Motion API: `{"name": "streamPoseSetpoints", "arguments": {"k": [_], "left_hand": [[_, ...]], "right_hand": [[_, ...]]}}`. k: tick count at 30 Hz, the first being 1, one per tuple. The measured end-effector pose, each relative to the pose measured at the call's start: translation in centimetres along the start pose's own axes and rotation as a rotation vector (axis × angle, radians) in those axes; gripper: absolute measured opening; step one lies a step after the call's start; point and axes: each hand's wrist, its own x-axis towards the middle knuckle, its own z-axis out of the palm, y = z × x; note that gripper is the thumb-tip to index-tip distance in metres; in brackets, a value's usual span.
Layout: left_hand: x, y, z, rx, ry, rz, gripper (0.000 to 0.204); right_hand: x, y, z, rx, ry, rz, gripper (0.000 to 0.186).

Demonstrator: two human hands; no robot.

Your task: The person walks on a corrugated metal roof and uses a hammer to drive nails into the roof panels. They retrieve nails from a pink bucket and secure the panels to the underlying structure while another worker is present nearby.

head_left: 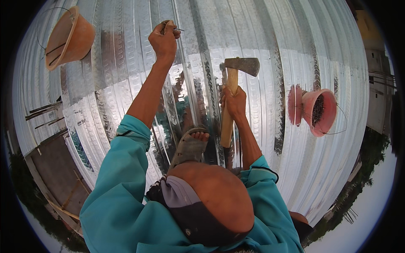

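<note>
My left hand (164, 40) is raised over the ribbed metal sheeting (249, 25), its fingers pinched round a thin dark nail (180, 29) that pokes out to the right. Lower and to the right, my right hand (235, 102) grips the pale wooden handle of a hatchet (242, 65). The hatchet's dark, worn head points away from me, with the blade toward the right. Neither the nail nor the hatchet head visibly touches anything beyond my hands.
A pink bucket (307, 111) with a heap of dark nails stands at right. An orange bucket (86, 40) with thin rods inside is at far left. My sandalled foot (192, 145) rests on the sheeting. Rods (44, 110) stick up near a walled gap (59, 168) at lower left.
</note>
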Motion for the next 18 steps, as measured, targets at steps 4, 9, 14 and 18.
{"name": "streamPoseSetpoints", "arguments": {"k": [4,9,14,18], "left_hand": [[-0.8,0.7,0.5,-0.111,-0.077,-0.210,0.036],[-0.1,8.7,-4.1,-0.383,0.093,-0.249,0.028],[11.1,13.7,-22.7,0.802,0.674,0.531,0.037],[13.2,16.8,-24.5,1.143,0.457,0.447,0.058]], "right_hand": [[-0.2,0.0,1.6,0.130,-0.015,0.098,0.024],[-0.8,1.1,0.0,0.262,-0.068,0.089,0.020],[-0.6,0.5,0.8,0.237,-0.101,0.096,0.022],[0.7,1.1,-0.8,0.226,-0.086,0.123,0.024]]}}
